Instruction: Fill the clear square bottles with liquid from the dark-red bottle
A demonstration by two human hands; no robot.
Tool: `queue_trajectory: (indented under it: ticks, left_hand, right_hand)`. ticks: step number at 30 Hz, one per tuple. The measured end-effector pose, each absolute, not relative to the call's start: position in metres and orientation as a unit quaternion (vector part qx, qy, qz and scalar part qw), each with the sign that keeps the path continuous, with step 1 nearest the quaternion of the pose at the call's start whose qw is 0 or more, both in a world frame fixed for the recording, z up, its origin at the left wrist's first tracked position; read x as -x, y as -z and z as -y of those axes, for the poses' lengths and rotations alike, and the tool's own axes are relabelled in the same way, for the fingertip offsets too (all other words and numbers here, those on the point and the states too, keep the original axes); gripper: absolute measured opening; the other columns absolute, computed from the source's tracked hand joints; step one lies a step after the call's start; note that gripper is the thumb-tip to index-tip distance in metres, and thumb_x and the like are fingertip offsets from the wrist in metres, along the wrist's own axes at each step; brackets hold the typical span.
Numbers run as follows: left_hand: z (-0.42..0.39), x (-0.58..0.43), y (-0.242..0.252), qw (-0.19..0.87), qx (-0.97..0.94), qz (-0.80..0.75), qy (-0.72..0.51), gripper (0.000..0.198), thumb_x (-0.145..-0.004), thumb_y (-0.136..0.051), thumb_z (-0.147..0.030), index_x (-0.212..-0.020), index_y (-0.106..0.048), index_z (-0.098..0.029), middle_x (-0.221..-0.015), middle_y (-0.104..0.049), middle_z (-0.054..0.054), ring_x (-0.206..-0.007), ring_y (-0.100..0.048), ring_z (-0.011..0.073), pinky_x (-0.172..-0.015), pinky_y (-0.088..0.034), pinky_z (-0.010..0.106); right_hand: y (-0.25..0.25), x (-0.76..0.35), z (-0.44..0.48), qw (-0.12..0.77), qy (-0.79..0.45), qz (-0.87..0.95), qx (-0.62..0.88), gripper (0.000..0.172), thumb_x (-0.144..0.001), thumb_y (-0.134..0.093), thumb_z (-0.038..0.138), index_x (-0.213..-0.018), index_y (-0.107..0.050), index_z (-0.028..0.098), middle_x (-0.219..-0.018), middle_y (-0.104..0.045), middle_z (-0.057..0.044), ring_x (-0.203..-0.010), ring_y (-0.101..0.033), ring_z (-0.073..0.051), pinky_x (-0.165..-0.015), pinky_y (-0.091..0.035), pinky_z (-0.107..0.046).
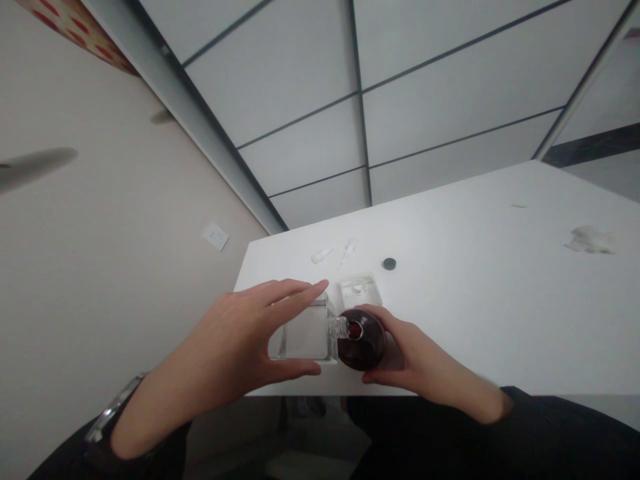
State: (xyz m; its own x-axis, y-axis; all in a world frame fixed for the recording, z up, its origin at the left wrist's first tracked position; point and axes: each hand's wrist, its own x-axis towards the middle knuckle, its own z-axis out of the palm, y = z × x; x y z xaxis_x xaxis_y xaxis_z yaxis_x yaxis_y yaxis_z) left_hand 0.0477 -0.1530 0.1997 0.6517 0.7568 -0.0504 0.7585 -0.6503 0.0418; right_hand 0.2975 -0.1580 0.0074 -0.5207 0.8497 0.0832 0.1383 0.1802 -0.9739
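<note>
My left hand [270,327] is closed around a clear, square glass bottle [306,333] with a threaded neck. The bottle lies tilted on its side, its neck pointing right. Wrapped round a dark brown round bottle [367,350] is my right hand [400,340]. The brown bottle has no cap on, and its opening faces up toward me. The clear neck meets the rim of that opening. Whether liquid is flowing between them I cannot make out. Just behind the brown bottle stands a second clear square glass container [361,290].
A dark round cap [389,264] lies on the white table [480,300], with two small translucent plastic pieces [334,253] to its left. Crumpled clear material [591,240] rests at the far right. A wall with a socket [217,237] borders the left side; panelled doors [320,153] stand behind.
</note>
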Motion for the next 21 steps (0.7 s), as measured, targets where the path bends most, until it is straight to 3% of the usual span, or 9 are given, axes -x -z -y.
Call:
queue_trajectory:
  ticks: [9, 15, 21]
  left_hand:
    - [0.1526, -0.0522, -0.2010, 0.023, -0.911, -0.411, 0.026, 0.086, -0.080, -0.091, -0.046, -0.156, -0.054, -0.027, -0.141, -0.072, 0.012, -0.121, -0.073, 0.0322, -0.098, -0.064, 0.042]
    - [0.1521, -0.0544, -0.2040, 0.023, -0.912, -0.408, 0.026, 0.083, -0.079, -0.092, -0.041, -0.153, -0.055, -0.029, -0.137, -0.071, 0.009, -0.112, -0.075, 0.0279, -0.084, -0.064, 0.034]
    - [0.1521, -0.0572, -0.2074, 0.048, -0.903, -0.426, 0.015, 0.080, -0.081, -0.090, -0.045, -0.151, -0.055, -0.030, -0.141, -0.071, 0.008, -0.119, -0.073, 0.0302, -0.095, -0.063, 0.039]
  right_hand:
    - [-0.0078, -0.2979, 0.1583, 0.336, -0.535, 0.688, 0.358, 0.085, -0.076, -0.091, 0.040, -0.149, -0.050, 0.027, -0.149, -0.064, -0.013, -0.135, -0.063, -0.037, -0.115, -0.048, -0.054]
    - [-0.0091, -0.2979, 0.1588, 0.342, -0.528, 0.691, 0.355, 0.085, -0.076, -0.091, 0.040, -0.149, -0.050, 0.027, -0.150, -0.064, -0.013, -0.136, -0.062, -0.036, -0.115, -0.048, -0.053]
    - [-0.0112, -0.2977, 0.1583, 0.337, -0.529, 0.692, 0.356, 0.083, -0.076, -0.091, 0.039, -0.148, -0.052, 0.027, -0.149, -0.065, -0.013, -0.134, -0.064, -0.036, -0.114, -0.049, -0.054]
